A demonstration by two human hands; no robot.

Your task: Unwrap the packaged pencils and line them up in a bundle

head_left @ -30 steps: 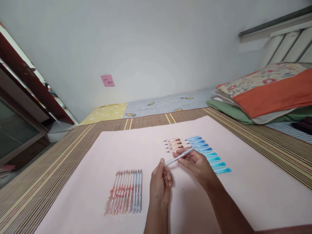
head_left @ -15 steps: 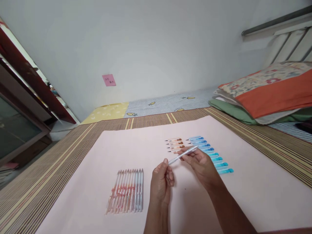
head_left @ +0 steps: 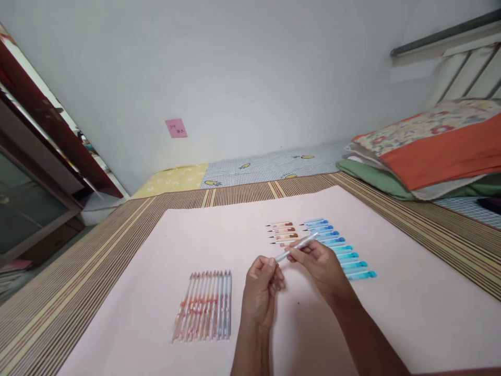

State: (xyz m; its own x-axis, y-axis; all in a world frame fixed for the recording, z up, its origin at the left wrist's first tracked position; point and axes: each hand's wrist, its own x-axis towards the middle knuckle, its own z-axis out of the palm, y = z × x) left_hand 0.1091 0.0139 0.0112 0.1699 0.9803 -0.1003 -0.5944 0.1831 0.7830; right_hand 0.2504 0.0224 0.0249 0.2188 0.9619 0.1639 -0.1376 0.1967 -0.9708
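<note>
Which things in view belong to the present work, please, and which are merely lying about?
Likely involved:
held pen
translucent pens
brown-ended pens
blue and turquoise pens
pale pink sheet

Likely unrelated:
orange and floral bedding
pink wall note

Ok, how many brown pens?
4 brown pens: farthest, second, third and nearest, in one column left of the blue pens. The nearest is partly behind the right hand, which may hide more.
</note>
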